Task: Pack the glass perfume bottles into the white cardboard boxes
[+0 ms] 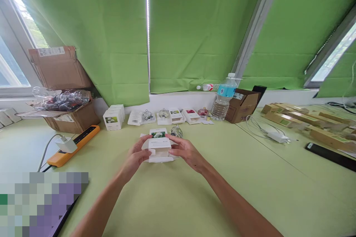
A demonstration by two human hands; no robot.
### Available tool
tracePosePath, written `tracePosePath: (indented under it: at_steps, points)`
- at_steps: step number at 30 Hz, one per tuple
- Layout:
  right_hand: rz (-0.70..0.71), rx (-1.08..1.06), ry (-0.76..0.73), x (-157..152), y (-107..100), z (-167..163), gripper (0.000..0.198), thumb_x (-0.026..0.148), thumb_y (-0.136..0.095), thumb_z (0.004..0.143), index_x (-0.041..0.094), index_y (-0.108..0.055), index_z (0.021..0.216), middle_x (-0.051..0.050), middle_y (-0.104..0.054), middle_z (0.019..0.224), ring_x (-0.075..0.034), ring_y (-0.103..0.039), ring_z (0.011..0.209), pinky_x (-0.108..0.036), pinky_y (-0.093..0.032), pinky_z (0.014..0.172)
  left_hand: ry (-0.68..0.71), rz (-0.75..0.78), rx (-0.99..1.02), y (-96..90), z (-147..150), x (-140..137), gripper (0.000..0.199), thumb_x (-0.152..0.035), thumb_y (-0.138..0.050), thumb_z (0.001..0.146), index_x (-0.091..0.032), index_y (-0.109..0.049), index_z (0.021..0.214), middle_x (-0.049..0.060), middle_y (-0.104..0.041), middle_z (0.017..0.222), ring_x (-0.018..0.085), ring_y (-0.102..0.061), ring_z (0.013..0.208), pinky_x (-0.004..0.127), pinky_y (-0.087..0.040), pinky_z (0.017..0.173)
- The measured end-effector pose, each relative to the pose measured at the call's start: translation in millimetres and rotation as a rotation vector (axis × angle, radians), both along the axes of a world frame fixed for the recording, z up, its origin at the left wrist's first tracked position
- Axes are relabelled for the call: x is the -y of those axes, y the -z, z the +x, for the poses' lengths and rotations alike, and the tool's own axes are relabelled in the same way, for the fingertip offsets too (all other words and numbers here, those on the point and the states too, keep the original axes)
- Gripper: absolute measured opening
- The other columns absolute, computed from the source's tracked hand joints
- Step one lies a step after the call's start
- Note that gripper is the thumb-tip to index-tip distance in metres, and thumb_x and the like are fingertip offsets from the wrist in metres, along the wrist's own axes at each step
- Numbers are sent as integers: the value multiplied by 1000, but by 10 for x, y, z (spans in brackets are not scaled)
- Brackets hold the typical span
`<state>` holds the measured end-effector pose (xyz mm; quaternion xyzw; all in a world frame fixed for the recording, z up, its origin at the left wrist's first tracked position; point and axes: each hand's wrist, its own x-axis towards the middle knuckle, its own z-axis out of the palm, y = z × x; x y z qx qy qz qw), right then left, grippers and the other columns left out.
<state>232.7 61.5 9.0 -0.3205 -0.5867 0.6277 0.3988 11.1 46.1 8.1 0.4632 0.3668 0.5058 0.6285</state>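
A small white cardboard box (pixel 159 143) with a green-and-white flower picture on its upper face is in front of me, its near end open and flaps spread. My left hand (pixel 137 156) grips its left side, the thumb at a side flap. On the right side, my right hand (pixel 188 153) holds it with thumb and fingers. White card shows beneath and around the box. Just behind my right fingers lies a clear round glass bottle (pixel 177 131). The inside of the box is only partly visible, and I cannot tell whether anything is in it.
Flat white boxes (pixel 113 117) stand back left. Further open boxes (pixel 191 116) and glass bottles (pixel 163 113) line the back. A water bottle (pixel 222 100) stands right of them. An orange power strip (pixel 75 146) is left; a charger (pixel 278 136) and black phone (pixel 332 155) are right.
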Motion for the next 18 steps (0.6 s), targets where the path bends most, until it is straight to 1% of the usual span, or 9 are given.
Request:
tracePosePath:
  at_steps: [4,10,14,18]
  points:
    - [-3,19,15,10,0,1,72,33,-75,72,25,-44,137,-9,-67,110,-27,-59,106,-46,-38,98,-20,10,-30,-19,15,18,57,-22,-66,60,-26,-59,116,5,-56,126,25,-56,104,32,-46,78]
    - [1,37,13,31,-28,-1,75,32,-76,70,25,-44,137,-9,-68,108,-27,-59,107,-46,-39,97,11,16,-52,-80,13,72,53,-19,-65,66,-27,-57,118,2,-55,127,22,-57,100,30,-45,78]
    - [7,58,17,36,-39,-4,76,32,-77,69,26,-44,137,-8,-67,108,-27,-57,108,-45,-41,95,9,5,-42,-73,7,62,53,-18,-66,65,-26,-57,117,3,-58,124,22,-57,100,30,-45,78]
    - [13,75,32,34,-38,-8,76,32,-78,68,25,-45,137,-9,-66,110,-27,-57,109,-45,-42,95,11,14,-42,-70,2,63,51,-18,-65,66,-27,-57,116,3,-55,127,23,-56,103,31,-45,79]
